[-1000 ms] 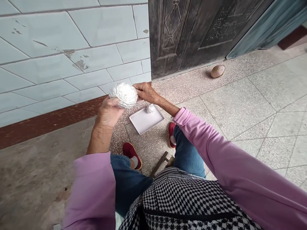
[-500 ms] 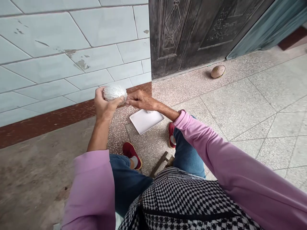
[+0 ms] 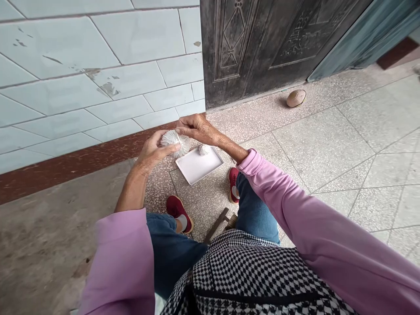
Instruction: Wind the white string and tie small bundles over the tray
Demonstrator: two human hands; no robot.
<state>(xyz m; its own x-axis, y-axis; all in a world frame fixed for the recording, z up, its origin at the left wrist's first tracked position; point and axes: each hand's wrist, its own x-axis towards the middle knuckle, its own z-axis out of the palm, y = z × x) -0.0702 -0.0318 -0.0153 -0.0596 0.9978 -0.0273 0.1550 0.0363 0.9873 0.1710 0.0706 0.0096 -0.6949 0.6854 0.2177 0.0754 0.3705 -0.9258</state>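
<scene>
Left hand (image 3: 149, 153) — curled round a white ball of fine strands (image 3: 171, 140), thumb across its near face, fingers behind. Right hand (image 3: 198, 129) meets the ball's upper right edge, thumb and fingers drawn together; whether a strand is pinched there, cannot tell. Ball sits between the two hands, above floor level. Below and to the right, a shallow white rectangular tray (image 3: 198, 168), smaller white bundle (image 3: 204, 150) at its far edge. Beyond — dark panelled door (image 3: 256, 48), its relief marks unreadable.
</scene>
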